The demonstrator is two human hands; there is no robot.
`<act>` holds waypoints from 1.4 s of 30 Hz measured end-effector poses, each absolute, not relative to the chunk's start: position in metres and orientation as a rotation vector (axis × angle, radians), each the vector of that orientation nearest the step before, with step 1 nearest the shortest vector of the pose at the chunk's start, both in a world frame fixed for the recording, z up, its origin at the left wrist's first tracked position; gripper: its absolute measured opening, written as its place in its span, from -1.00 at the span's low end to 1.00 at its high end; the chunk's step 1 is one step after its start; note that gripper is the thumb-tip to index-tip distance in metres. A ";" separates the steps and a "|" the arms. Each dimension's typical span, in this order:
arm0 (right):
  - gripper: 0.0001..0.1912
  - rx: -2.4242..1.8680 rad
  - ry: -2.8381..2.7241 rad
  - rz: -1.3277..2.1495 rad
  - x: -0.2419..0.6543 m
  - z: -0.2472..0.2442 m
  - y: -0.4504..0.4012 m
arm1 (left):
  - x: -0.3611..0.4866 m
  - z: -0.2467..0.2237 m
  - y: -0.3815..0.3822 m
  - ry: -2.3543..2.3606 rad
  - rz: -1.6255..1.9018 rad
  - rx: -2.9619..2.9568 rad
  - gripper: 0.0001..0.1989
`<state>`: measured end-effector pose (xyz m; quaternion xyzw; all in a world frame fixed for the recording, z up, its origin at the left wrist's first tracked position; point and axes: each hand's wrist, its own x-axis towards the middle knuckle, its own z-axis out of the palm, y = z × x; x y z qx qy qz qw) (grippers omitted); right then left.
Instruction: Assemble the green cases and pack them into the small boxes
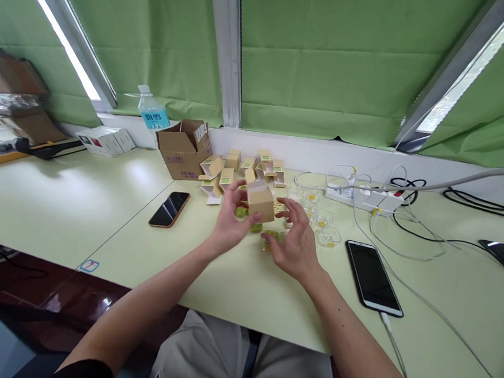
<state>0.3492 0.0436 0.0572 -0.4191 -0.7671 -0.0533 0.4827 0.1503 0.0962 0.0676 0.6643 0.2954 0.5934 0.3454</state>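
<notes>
My left hand [233, 217] grips a small tan cardboard box [261, 202] by its left side, above the table. Close to the box's right side, my right hand [294, 232] has its fingers apart and holds nothing. Small green-topped items [255, 228] lie beneath and between the hands, partly covered by them. Behind the hands stand several small open tan boxes [225, 178]. To the right of them, clear plastic pieces with yellow centres [328, 236] are spread on the table.
A larger open carton [184, 152] and a bottle [152, 112] stand at the back. One phone [169, 210] lies left, another [374, 276] right with a cable. A power strip [363, 198] with tangled cords sits at the back right. White boxes [106, 141] stand far left.
</notes>
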 end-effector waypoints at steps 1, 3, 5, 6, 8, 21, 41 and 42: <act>-0.18 -1.088 -1.880 -0.077 0.353 0.063 0.041 | 0.139 0.072 0.098 0.733 1.511 1.731 -0.16; -0.47 -1.222 -1.973 -0.045 0.361 0.076 0.037 | 0.113 0.080 0.098 0.700 1.408 1.774 -0.17; -0.67 -1.344 -2.108 -0.024 0.366 0.085 0.035 | 0.086 0.083 0.093 0.708 1.199 1.857 -0.26; -0.69 -1.390 -2.174 -0.007 0.368 0.087 0.035 | 0.074 0.083 0.090 0.711 1.092 1.893 -0.30; -0.61 -1.439 -2.280 0.016 0.367 0.088 0.035 | 0.057 0.080 0.084 0.695 0.898 1.946 -0.34; -0.72 -1.406 -2.310 -0.093 0.364 0.068 0.046 | 0.069 0.056 0.051 0.940 1.137 2.092 -0.45; -0.43 -0.734 -2.140 0.320 0.327 0.065 0.017 | 0.112 0.039 0.022 0.993 1.237 2.131 -0.53; -0.45 -0.754 -2.160 0.262 0.329 0.068 0.018 | 0.112 0.039 0.021 1.000 1.255 2.068 -0.52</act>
